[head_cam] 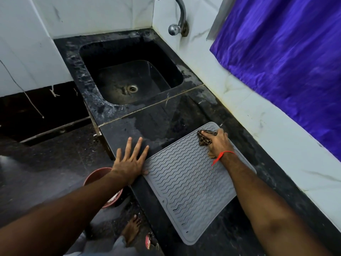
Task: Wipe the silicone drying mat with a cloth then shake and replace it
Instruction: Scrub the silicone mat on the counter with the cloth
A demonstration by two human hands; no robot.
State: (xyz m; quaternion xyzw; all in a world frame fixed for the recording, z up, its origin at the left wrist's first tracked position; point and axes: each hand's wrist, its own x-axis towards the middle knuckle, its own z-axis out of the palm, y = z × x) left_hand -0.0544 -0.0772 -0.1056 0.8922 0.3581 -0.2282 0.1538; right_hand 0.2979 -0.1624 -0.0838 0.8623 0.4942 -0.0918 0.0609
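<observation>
A grey silicone drying mat with wavy ridges lies flat on the black stone counter. My right hand grips a dark patterned cloth and holds it down on the mat's far corner. My left hand lies flat on the counter with fingers spread and straight. Its thumb touches the mat's left edge.
A black sink sits beyond the mat, with a chrome tap on the white wall. A purple curtain hangs at the right. Below the counter edge are a reddish bucket, a bare foot and dark floor.
</observation>
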